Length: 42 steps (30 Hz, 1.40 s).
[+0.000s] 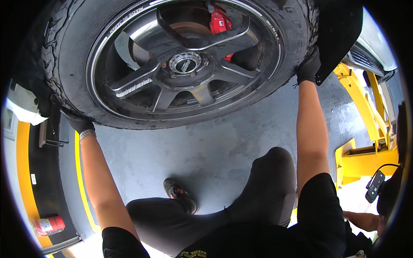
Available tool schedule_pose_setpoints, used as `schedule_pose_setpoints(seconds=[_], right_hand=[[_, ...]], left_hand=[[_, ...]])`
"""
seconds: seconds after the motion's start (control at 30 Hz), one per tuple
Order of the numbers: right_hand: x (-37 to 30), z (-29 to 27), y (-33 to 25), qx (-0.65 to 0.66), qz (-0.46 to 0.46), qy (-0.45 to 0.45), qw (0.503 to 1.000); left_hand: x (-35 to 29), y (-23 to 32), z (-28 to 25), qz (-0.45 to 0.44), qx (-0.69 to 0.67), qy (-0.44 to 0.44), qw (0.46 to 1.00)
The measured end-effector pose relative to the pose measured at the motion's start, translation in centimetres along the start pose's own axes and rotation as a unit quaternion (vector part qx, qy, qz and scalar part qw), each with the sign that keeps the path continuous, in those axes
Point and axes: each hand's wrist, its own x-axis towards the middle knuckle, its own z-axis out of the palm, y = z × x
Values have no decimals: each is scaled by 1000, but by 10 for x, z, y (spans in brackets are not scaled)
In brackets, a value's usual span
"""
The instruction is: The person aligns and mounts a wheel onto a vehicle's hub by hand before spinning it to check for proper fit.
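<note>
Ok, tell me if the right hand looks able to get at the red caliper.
Probably not easily: the right hand is against the tyre, and the red caliper sits behind the spokes.

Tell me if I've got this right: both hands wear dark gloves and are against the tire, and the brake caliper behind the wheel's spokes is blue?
Not quite: the brake caliper behind the spokes is red, not blue, as the head view shows. The left hand and right hand are dark-gloved and against the tire.
</note>
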Motion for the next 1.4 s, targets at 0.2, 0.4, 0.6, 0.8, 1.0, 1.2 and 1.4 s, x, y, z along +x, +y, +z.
schedule_pose_setpoints(seconds=[0.2,0.4,0.6,0.8,1.0,1.2,1.4], right_hand=[[0,3,2,3,10,11,1000],[3,0,-3,15,-19,26,999],[3,-2,-7,38,18,39,998],[11,-13,-17,56,86,-19,995],[13,-17,-25,205,64,13,977],[9,-12,-29,202,134,12,970],[10,-14,-28,124,69,2,990]], left_hand=[[6,-8,-5,104,192,-38,975],[0,7,8,11,44,-3,999],[-11,21,16,-6,16,-8,1000],[-13,41,16,-48,39,-47,997],[-18,53,30,-69,-67,-14,995],[-10,34,23,32,39,-22,999],[-3,25,16,24,46,-16,998]])
